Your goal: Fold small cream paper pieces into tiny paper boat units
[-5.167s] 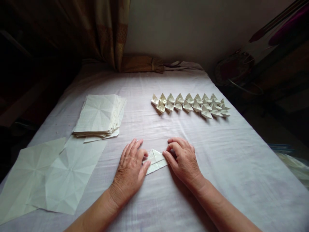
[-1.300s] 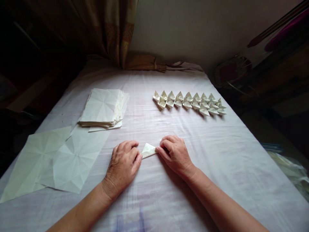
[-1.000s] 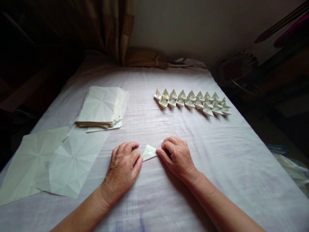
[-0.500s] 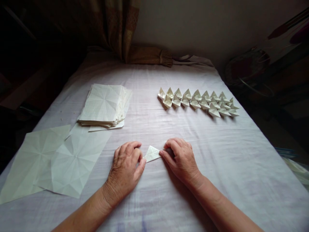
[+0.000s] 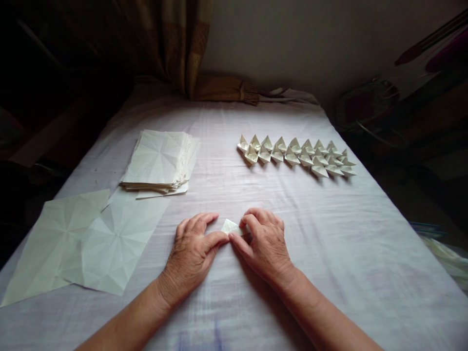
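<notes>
A small folded piece of white paper (image 5: 229, 226) lies on the cloth between my hands, its peak pointing away from me. My right hand (image 5: 266, 239) grips its right part, with thumb and curled fingers covering that side. The thumb of my left hand (image 5: 193, 246) presses at the paper's lower left edge, close to the right thumb tip. The left fingers are bent above the cloth. What lies under the thumbs is hidden.
A stack of creased paper sheets (image 5: 155, 158) stands at left. Two loose creased sheets (image 5: 106, 248) overlap nearer me. Rows of folded pointed paper pieces (image 5: 292, 153) sit at back right. Light patterned cloth (image 5: 226, 302) covers the surface; a brown curtain (image 5: 186, 53) hangs behind.
My right hand has moved left along the paper, and the thumbs have come together at its lower edge. Less of the paper shows now. The left index finger has straightened somewhat.
</notes>
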Demonstrator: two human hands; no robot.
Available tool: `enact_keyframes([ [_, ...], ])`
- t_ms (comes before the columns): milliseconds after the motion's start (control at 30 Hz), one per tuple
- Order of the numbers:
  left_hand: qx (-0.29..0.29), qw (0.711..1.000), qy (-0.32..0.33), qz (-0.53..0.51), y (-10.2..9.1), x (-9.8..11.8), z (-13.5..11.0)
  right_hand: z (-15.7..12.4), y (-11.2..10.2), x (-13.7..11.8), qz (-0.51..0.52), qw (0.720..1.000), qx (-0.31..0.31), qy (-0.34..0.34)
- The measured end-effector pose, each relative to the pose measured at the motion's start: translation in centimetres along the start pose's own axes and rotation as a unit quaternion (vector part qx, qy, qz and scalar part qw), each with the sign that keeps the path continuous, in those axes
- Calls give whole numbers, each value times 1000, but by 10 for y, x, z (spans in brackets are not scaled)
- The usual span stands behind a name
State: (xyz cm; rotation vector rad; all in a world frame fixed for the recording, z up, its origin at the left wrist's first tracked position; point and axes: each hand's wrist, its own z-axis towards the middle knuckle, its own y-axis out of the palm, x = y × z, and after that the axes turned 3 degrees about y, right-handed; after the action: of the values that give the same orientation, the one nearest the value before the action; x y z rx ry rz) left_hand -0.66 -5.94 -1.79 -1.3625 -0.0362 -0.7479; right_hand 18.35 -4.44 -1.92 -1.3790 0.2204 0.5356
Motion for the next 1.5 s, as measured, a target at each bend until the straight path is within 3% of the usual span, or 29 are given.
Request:
enact_keyframes([
  [433,4,986,119,114,-10,-9,-20,-2,-6,31,16,999,32,34],
  [1067,-8,975,175,140,-23,-15,-27,-5,2,22,19,998,64,18],
  [1267,-10,971,196,134,-22,-14,-26,-2,8,5,-2,1000,23,2],
  [1500,-8,976,184,115,-24,-10,-21,-2,4,28,-3,999,36,27],
])
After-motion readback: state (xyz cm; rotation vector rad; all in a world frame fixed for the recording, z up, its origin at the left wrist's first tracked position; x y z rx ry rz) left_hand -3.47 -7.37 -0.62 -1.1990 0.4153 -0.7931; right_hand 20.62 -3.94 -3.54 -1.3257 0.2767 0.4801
